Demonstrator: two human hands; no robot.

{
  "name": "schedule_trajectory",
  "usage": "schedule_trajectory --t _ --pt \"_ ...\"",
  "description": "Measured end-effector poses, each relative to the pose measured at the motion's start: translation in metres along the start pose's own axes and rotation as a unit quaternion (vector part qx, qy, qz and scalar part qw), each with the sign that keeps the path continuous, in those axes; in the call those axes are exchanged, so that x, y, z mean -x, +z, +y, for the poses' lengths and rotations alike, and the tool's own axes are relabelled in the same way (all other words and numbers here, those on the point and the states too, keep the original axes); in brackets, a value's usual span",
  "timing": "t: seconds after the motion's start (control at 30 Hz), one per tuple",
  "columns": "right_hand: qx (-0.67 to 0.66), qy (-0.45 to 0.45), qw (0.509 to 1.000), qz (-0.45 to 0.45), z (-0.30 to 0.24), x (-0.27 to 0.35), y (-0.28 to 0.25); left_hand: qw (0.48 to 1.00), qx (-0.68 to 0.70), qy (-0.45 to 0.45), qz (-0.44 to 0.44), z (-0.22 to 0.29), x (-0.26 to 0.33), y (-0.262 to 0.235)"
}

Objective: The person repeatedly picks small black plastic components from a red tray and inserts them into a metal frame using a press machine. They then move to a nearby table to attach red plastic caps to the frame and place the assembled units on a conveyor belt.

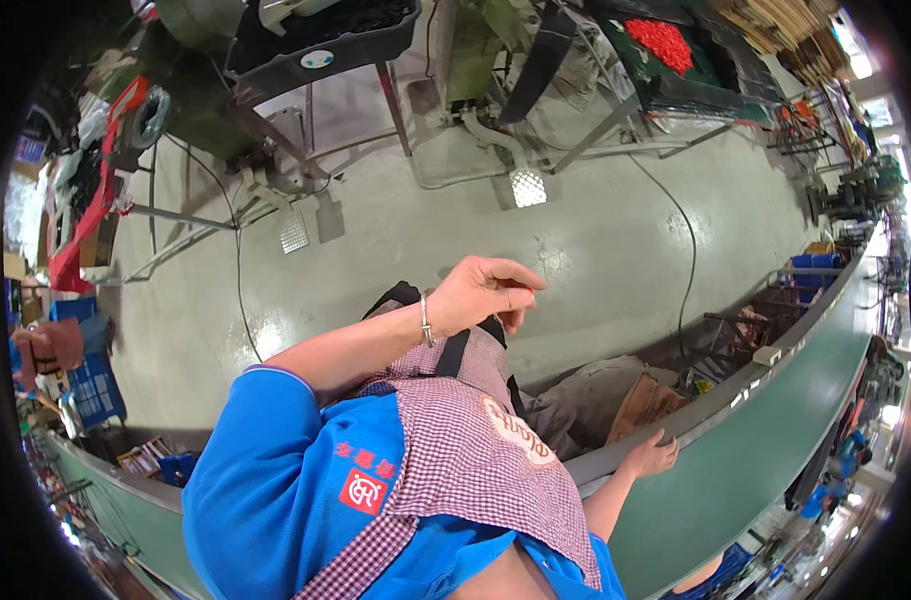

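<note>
My left hand [490, 292] is raised in front of my checked apron [455, 420], above the grey floor. Its fingers are loosely bent and apart, with nothing seen in them; a ring and a metal bracelet [426, 318] are on that arm. Lower right, my right hand [651, 456] hangs by the rim of a long green-topped bench [745, 480], fingers loosely spread and holding nothing. Whether it touches the rim I cannot tell.
Ahead stand green machines with foot pedals [527, 188] on the floor. A black bin [320, 55] rests on a stand, and red pieces [660, 45] lie on a dark table. Cables [690, 250] cross the floor; a cardboard piece [645, 405] lies beside the bench.
</note>
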State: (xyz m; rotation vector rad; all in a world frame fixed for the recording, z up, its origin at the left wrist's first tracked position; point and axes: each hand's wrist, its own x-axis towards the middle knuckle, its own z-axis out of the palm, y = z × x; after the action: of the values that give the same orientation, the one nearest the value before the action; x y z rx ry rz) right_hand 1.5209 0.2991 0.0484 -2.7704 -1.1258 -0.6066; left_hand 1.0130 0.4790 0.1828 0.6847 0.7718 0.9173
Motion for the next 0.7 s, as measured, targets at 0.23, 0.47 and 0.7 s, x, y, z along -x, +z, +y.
schedule_trajectory --t 0.23,0.47,0.7 --pt "0.006 -0.001 1.000 0.003 0.004 -0.003 0.005 0.998 -0.015 -0.042 -0.039 -0.004 0.004 -0.001" --pt "0.007 -0.005 1.000 0.014 0.002 -0.003 0.005 0.999 0.000 -0.029 -0.025 -0.012 0.001 -0.004" --pt "0.013 0.003 1.000 0.002 0.002 -0.003 0.005 0.999 -0.033 -0.033 -0.014 -0.014 0.000 -0.011"
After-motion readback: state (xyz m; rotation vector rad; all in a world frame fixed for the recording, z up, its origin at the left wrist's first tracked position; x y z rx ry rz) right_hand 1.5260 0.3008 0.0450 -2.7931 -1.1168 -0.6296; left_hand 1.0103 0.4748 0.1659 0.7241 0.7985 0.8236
